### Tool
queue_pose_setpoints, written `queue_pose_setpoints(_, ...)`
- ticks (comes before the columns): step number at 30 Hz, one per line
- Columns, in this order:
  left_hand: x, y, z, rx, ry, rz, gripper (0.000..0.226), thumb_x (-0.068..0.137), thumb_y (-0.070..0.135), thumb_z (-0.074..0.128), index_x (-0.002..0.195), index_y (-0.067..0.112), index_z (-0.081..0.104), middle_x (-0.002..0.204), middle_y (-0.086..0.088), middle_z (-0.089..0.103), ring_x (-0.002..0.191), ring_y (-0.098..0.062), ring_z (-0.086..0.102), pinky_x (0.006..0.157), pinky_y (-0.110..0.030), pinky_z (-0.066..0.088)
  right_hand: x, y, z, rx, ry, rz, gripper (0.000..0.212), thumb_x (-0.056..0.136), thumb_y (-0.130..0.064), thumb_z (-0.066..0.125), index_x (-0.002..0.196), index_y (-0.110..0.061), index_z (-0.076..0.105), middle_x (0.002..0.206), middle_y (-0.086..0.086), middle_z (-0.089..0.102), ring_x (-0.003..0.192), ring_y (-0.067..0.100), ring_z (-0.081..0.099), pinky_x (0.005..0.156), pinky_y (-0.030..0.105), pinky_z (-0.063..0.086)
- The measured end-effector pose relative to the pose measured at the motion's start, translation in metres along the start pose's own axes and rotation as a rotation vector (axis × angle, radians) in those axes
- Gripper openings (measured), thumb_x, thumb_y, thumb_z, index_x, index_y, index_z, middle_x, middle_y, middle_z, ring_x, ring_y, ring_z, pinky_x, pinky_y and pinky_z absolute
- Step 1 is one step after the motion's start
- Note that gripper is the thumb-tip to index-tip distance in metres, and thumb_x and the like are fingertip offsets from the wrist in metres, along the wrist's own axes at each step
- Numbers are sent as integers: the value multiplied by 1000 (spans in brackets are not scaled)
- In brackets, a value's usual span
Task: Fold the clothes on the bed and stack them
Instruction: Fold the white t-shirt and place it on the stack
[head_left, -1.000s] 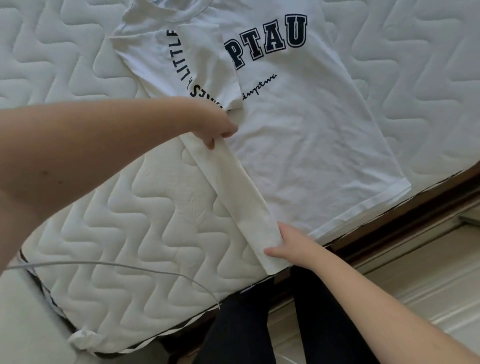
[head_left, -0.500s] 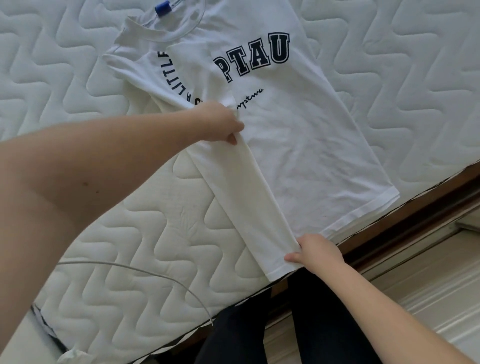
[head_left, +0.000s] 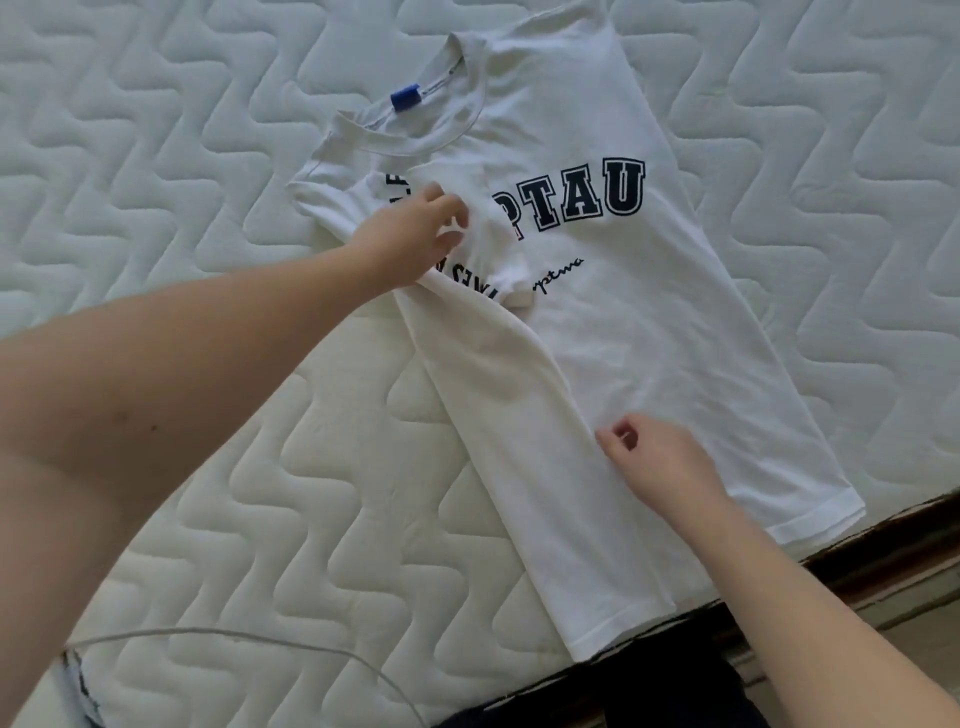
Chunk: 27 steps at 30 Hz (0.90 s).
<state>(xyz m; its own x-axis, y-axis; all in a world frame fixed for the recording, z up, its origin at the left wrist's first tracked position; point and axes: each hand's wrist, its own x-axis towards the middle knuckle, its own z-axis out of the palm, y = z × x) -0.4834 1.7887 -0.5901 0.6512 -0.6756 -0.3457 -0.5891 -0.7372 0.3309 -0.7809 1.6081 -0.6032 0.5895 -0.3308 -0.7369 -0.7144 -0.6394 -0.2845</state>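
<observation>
A white T-shirt (head_left: 649, 322) with navy letters lies face up on the quilted mattress (head_left: 208, 415), its collar with a blue label (head_left: 405, 97) pointing away from me. Its left side is folded over the front as a long flap (head_left: 524, 441) that reaches the hem. My left hand (head_left: 415, 234) pinches the bunched sleeve fabric on top of the fold, beside the print. My right hand (head_left: 660, 457) rests low on the shirt, curled fingertips pinching the flap's inner edge.
The mattress edge and a dark bed frame (head_left: 883, 545) run along the lower right, just under the shirt's hem. A thin white cable (head_left: 208, 631) crosses the mattress at the lower left. My dark trouser legs (head_left: 649, 691) show at the bottom.
The folded flap has grown wider and now lies flat over the shirt front. My left hand moved up onto the sleeve. My right hand left the hem corner and moved up the flap's edge.
</observation>
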Motion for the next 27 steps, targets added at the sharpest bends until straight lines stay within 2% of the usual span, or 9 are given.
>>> queue_pose_setpoints(4,1,-50,-7,-32,85,-166,28,99,25,52,126,19,56,132,-5,50,109,-28,57,83,-35,41,57,-69,-25,308,78,-139,22,95,-36,57,109,-21,66,100,-6,67,88,13,59,74,25,39)
queue_pose_setpoints(9,18,-101,-10,-24,155,-420,50,98,25,55,145,20,38,149,-6,34,116,-32,54,85,-39,42,107,-139,-33,483,81,-108,62,90,-41,63,142,-15,41,124,-1,59,115,19,55,86,25,36)
queue_pose_setpoints(11,26,-120,-14,-60,126,-503,56,95,26,60,145,16,36,146,-10,36,117,-33,54,89,-40,42,119,-154,-31,541,63,-47,65,86,-40,69,140,-14,41,128,2,58,117,25,57,93,29,43)
queue_pose_setpoints(13,35,-133,-18,-67,60,-556,54,91,30,66,138,15,43,137,-11,48,116,-32,54,89,-40,42,127,-162,-31,614,30,-26,48,84,-35,70,124,-12,55,118,7,64,106,30,63,92,42,52)
queue_pose_setpoints(16,46,-143,-26,-39,-45,-533,46,85,39,72,123,17,55,119,-8,60,100,-26,55,76,-33,38,130,-168,-36,547,78,-129,20,85,-30,67,95,-13,65,91,7,69,89,29,65,78,39,54)
queue_pose_setpoints(20,50,-142,-38,67,-155,-434,38,85,47,70,112,22,62,99,-4,62,85,-22,52,69,-31,39,125,-157,-49,552,146,-285,11,89,-34,67,90,-27,58,87,-11,64,75,-2,58,57,14,40)
queue_pose_setpoints(21,50,-140,-41,92,-171,-405,36,86,46,69,111,21,64,93,-1,60,84,-22,53,69,-31,39,124,-152,-53,557,150,-308,13,89,-34,66,87,-26,56,83,-11,63,70,-2,57,54,11,38)
queue_pose_setpoints(24,52,-135,-55,10,-60,-331,23,88,40,68,100,21,68,88,3,54,87,-23,53,70,-31,38,120,-142,-65,614,160,-378,18,90,-29,66,85,-21,51,72,-2,58,64,15,52,59,26,42)
queue_pose_setpoints(27,62,-123,-71,-102,115,-262,16,90,39,65,98,25,67,95,8,58,87,-17,50,72,-30,36,116,-134,-81,741,133,-455,16,93,-18,64,93,-31,54,82,10,64,75,28,61,74,43,50)
